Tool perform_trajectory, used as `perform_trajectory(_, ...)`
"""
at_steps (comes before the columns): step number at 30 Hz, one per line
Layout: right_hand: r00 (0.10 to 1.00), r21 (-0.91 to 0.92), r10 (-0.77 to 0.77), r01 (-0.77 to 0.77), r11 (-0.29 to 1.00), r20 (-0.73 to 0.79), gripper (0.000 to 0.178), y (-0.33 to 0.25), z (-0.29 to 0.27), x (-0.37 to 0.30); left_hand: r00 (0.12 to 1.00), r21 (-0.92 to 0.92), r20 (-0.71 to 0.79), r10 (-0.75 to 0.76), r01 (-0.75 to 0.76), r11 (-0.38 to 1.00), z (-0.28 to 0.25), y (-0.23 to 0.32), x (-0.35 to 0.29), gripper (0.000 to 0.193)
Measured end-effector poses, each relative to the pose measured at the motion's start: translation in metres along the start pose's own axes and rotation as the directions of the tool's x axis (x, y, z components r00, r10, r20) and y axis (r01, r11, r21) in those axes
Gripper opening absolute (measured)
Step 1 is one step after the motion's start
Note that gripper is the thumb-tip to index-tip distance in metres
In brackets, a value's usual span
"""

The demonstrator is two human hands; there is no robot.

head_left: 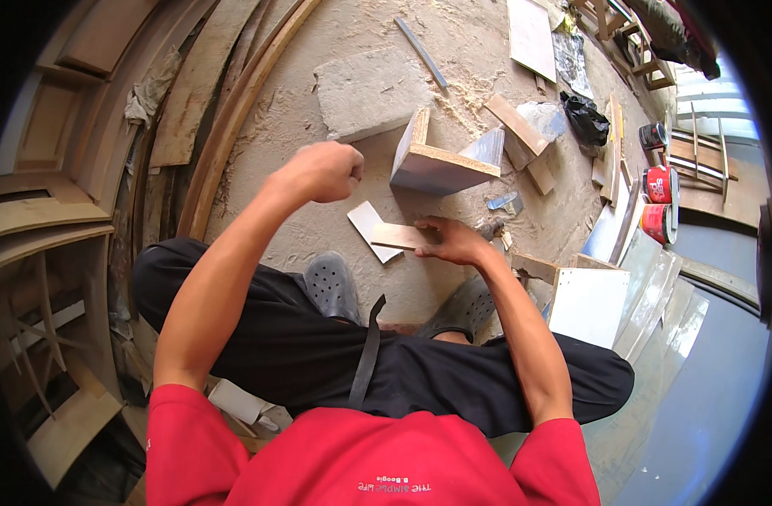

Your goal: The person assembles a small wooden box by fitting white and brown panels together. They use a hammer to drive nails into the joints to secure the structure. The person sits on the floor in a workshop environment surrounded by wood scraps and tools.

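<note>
My right hand (455, 242) grips a small flat wooden strip (396, 236) by its end, thumb and fingers around it. Beneath that strip lies a white rectangular board piece (365, 218), which the strip partly covers. My left hand (329, 172) is raised to the left with its fingers curled closed; whether anything small is inside cannot be seen. Beyond the hands, a U-shaped assembly of chipboard panels (441, 169) stands on the ground, its raw edges facing up. A small blue-and-silver packet (506, 202) lies to its right.
A concrete slab (373, 94) and a metal bar (421, 52) lie farther off. Long planks (205, 93) line the left side. Wood offcuts (519, 126), a black plastic bag (585, 120) and red cans (658, 184) are at the right. A white box (587, 305) stands beside my right knee.
</note>
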State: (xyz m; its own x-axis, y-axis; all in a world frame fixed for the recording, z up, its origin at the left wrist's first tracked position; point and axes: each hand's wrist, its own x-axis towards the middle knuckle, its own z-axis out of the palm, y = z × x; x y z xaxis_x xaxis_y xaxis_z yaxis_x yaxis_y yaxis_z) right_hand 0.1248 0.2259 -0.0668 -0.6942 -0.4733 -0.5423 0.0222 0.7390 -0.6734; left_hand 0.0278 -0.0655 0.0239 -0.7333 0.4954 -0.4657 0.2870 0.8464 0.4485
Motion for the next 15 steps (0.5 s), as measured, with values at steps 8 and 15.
perform_trajectory(8,0.933,-0.305,-0.056,-0.060,0.950,-0.356,0.067,0.082,0.060,0.002,0.993,0.043,0.106,-0.048,0.044,0.998,0.077,-0.020,0.014,0.016)
perform_trajectory(15,0.783,-0.529,-0.319,-0.016,0.849,-0.534,0.057,0.114,0.083,0.030,0.993,0.051,0.083,-0.081,0.077,0.996,0.089,-0.031,0.012,0.017)
